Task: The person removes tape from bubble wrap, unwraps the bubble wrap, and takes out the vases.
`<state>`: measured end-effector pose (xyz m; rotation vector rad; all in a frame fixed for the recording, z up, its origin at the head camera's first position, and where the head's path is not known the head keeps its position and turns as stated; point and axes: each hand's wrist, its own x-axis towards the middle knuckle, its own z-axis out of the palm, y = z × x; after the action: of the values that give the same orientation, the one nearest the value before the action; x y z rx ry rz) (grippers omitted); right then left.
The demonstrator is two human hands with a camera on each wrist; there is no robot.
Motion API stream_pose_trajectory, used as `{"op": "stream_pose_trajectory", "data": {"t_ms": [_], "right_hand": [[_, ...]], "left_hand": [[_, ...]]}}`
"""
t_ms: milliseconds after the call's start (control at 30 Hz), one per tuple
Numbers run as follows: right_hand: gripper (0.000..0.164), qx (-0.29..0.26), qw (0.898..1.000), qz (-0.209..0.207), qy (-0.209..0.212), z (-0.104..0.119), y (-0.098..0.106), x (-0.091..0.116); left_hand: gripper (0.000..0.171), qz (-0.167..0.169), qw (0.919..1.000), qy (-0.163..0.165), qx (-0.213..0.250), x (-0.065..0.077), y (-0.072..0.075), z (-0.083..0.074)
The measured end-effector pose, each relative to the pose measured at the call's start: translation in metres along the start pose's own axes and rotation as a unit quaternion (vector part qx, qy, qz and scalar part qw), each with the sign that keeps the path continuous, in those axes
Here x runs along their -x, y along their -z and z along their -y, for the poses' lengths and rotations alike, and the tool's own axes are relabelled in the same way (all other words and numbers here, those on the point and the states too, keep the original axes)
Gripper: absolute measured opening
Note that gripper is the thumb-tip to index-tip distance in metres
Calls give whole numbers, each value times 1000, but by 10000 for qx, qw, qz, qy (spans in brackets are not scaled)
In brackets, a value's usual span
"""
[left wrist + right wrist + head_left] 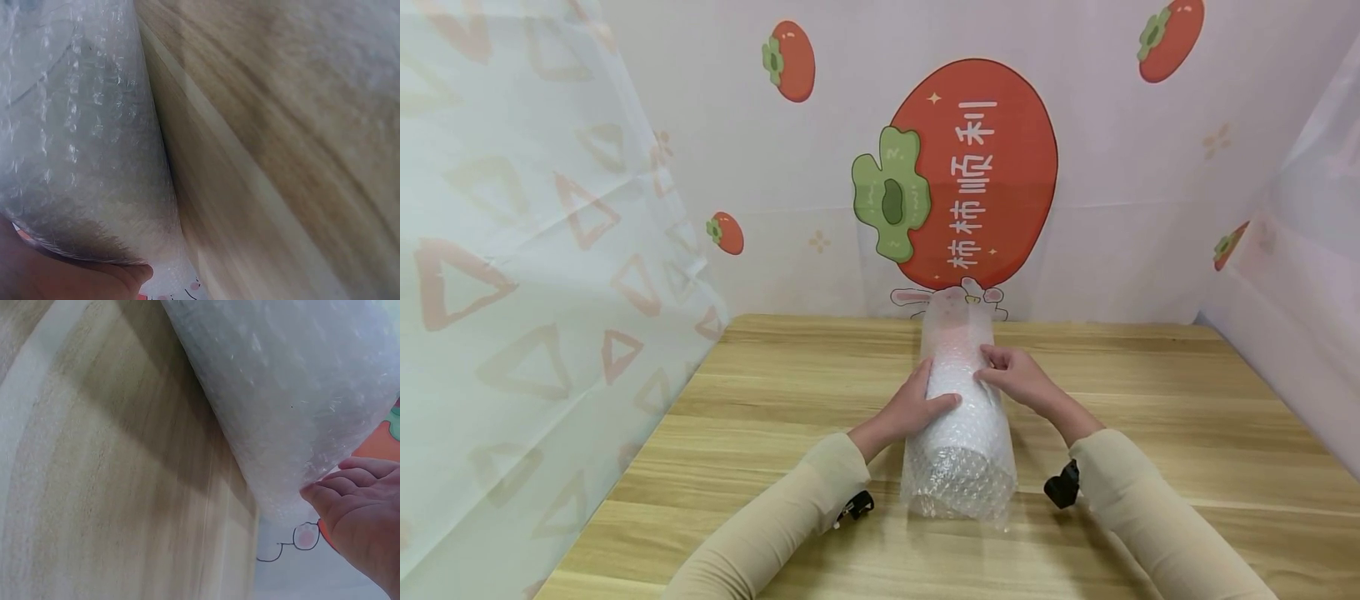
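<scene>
A long roll of clear bubble wrap point(966, 433) lies on the table, its wide open end toward me. The far part looks milky and shows a pinkish tint. My left hand point(913, 408) grips the roll's left side, thumb across the top and fingers along the flank. On the other side my right hand point(1022, 379) touches the wrap with thumb and fingertips, the thumb nearer me. In the right wrist view, the fingers point(350, 481) reach the wrap's surface almost straight. The left wrist view has part of the left hand point(75, 275) against the roll.
The wooden table point(775, 417) runs back to a white backdrop point(805, 167) printed with persimmons. White cloth point(512, 333) with triangle prints hangs along the left side. Black wrist cameras point(1062, 485) sit below both sleeves, near the roll's front end.
</scene>
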<state>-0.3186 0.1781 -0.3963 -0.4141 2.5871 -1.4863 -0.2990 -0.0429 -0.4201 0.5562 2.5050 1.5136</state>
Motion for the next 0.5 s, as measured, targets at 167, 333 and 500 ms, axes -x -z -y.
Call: {"op": "stream_pose_trajectory", "data": {"t_ms": [167, 333, 500], "right_hand": [[64, -94, 9999, -94, -73, -1, -1, 0], [63, -141, 9997, -208, -20, -3, -2, 1], [61, -154, 9993, -334, 4, -4, -4, 2]], "left_hand": [[91, -7, 10000, 49, -6, 0, -1, 0], [90, -39, 10000, 70, -15, 2, -1, -1], [90, -52, 10000, 55, -20, 2, -1, -3]]}}
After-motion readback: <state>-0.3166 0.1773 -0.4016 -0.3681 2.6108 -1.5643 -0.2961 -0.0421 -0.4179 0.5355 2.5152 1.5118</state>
